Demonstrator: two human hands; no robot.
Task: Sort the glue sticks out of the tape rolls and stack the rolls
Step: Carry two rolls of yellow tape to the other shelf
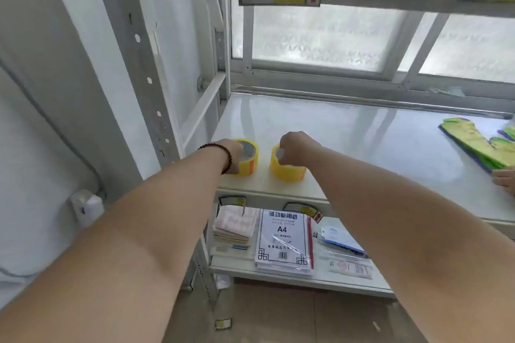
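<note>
Head view: two yellow tape rolls stand apart near the front left edge of a white shelf (362, 131), whose surface behind and to the right of them lies open as far as some green packets (473, 145) at the right border. The left hand (234, 157) is curled against the left roll (248, 159), its fingers hidden, so the grip cannot be judged. The right hand (295, 147) is closed over the right roll (287, 168), pinching a small pale cap-like item too blurred to identify.
</note>
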